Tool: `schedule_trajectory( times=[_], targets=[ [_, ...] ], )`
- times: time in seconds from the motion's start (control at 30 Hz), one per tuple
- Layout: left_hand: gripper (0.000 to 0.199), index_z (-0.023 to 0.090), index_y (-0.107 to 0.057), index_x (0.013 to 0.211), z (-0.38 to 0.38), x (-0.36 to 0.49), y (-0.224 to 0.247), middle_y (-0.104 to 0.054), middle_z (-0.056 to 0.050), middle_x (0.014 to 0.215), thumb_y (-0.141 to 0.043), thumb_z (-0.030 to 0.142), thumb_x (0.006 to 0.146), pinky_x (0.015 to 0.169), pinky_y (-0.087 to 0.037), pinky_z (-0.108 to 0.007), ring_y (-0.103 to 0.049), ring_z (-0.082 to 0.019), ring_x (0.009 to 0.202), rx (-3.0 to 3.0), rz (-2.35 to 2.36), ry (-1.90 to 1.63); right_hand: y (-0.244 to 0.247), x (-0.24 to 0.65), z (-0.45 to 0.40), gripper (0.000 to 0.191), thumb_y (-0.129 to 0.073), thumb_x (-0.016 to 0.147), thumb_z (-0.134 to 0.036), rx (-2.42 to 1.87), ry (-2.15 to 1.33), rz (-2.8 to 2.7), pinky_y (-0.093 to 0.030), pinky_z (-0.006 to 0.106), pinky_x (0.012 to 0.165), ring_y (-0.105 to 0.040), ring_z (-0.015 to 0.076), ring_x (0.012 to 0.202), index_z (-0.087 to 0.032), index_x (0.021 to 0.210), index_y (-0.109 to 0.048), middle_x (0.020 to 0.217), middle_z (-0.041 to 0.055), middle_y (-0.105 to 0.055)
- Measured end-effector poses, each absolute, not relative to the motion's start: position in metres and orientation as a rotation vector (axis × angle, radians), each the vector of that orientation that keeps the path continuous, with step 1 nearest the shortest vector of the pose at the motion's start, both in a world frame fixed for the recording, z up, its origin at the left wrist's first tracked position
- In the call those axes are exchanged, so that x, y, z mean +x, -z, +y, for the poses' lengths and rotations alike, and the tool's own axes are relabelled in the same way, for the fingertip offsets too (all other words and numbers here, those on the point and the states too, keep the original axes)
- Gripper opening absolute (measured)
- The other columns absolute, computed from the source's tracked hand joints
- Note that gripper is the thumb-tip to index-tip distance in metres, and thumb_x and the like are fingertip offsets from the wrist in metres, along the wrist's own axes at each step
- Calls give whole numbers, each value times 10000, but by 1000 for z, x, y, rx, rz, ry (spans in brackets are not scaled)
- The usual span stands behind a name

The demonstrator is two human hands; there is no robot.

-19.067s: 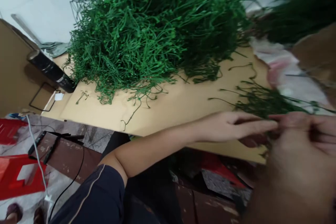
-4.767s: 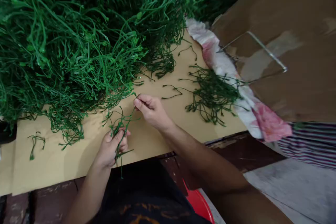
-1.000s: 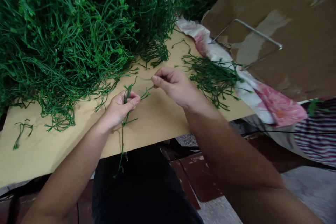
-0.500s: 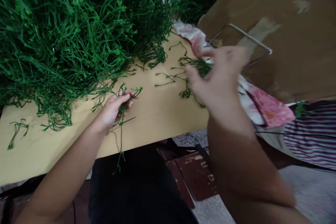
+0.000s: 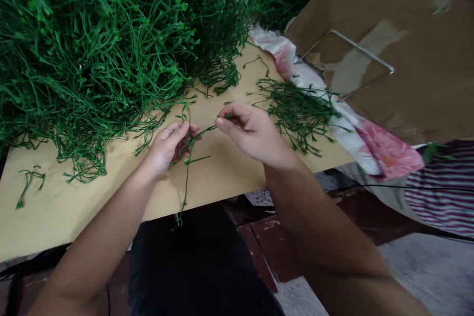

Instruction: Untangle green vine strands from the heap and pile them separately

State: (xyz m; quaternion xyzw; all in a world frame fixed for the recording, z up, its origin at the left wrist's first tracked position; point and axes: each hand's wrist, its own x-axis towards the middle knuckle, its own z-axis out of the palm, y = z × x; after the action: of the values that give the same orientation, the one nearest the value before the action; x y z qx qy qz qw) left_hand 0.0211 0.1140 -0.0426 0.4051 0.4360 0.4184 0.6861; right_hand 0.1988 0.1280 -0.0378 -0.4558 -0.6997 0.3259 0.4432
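Observation:
My left hand [image 5: 168, 145] is closed around several thin green plastic plant stems [image 5: 186, 177], one of them dangling past the table's front edge. To its right, my right hand [image 5: 252, 131] pinches the tip of a stem that runs across from the left hand. Just beyond the right hand lies a loose bunch of green stems [image 5: 301, 111], its tips pointing many ways. A large tangled heap of the same green stems [image 5: 111, 49] rises behind the left hand. One small branched sprig [image 5: 27, 185] lies alone at the far left.
The tan tabletop [image 5: 122, 192] ends close to my lap [image 5: 200, 266]. At right stands a brown cardboard sheet [image 5: 418, 49] with a bent metal wire [image 5: 363, 52] against it. Flowered cloth [image 5: 392, 153] and striped fabric [image 5: 440, 187] lie along the right side.
My right hand has come left and nearer from above the loose bunch, and its spread fingers have closed on a stem beside my left hand. The view has shifted slightly.

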Motion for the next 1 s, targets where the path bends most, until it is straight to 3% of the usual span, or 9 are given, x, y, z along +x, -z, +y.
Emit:
schedule_trajectory(
  times=[0.1, 0.27, 0.4, 0.47, 0.6, 0.7, 0.8, 0.9, 1.0],
  targets=[
    [277, 149, -578, 890, 116, 18, 45, -624, -37, 859, -576, 397, 766, 647, -450, -231, -553, -88, 691, 1020, 1040, -1048, 47, 204, 128, 346, -600, 737, -517, -1138, -761, -1568, -332, 247, 509, -405, 88, 529, -193, 680, -492, 578, -25, -452],
    [318, 170, -572, 929, 110, 11, 46, -587, -45, 913, -584, 436, 756, 763, -450, -266, -538, -114, 797, 1659, 1257, -1331, 50, 197, 121, 364, -609, 722, -534, -1140, -759, -1315, -328, 235, 475, -405, 76, 491, -207, 671, -458, 538, -44, -430],
    [531, 190, -551, 1105, 105, 15, 44, -549, -62, 1023, -650, 492, 679, 808, -441, -308, -521, -145, 856, 2121, 1295, -1168, 35, 185, 110, 360, -622, 713, -525, -1081, -924, -1323, -329, 225, 451, -387, 59, 463, -204, 671, -466, 525, -56, -415],
    [487, 210, -550, 1136, 106, 18, 44, -544, -52, 1012, -615, 465, 726, 789, -436, -299, -515, -133, 823, 2164, 1295, -1111, 27, 181, 107, 356, -619, 715, -525, -997, -1056, -1337, -358, 221, 462, -404, 54, 464, -201, 679, -474, 532, -58, -420],
    [177, 178, -628, 840, 112, 17, 45, -520, -10, 772, -525, 321, 818, 658, -400, -243, -473, -102, 684, 2052, 1352, -1082, 21, 178, 107, 340, -581, 741, -542, -867, -1199, -1272, -445, 229, 540, -475, 60, 528, -211, 754, -506, 626, -41, -482],
    [146, 165, -547, 681, 116, 14, 44, -467, 8, 688, -550, 262, 788, 616, -368, -229, -435, -98, 650, 1938, 1439, -1150, 25, 176, 107, 370, -562, 745, -560, -881, -1175, -1270, -493, 258, 662, -560, 93, 698, -230, 910, -528, 812, 4, -573],
    [159, 176, -473, 684, 116, 13, 46, -444, 24, 645, -508, 270, 808, 594, -354, -227, -414, -91, 608, 1810, 1396, -1199, 34, 171, 107, 442, -643, 688, -532, -960, -1079, -1368, -486, 282, 748, -567, 123, 825, -219, 973, -516, 923, 38, -586],
    [129, 187, -448, 726, 114, 13, 48, -452, 33, 633, -466, 269, 824, 579, -349, -226, -420, -87, 585, 1742, 1327, -1159, 43, 161, 107, 441, -693, 646, -492, -1035, -1052, -1549, -464, 296, 754, -548, 132, 801, -179, 908, -529, 879, 42, -579],
    [108, 187, -449, 729, 111, 15, 48, -462, 32, 646, -483, 256, 805, 583, -346, -225, -426, -87, 598, 1731, 1315, -1142, 48, 154, 108, 338, -642, 704, -464, -1052, -1083, -1668, -430, 270, 658, -497, 111, 688, -159, 761, -510, 714, 6, -511]
  ],
)
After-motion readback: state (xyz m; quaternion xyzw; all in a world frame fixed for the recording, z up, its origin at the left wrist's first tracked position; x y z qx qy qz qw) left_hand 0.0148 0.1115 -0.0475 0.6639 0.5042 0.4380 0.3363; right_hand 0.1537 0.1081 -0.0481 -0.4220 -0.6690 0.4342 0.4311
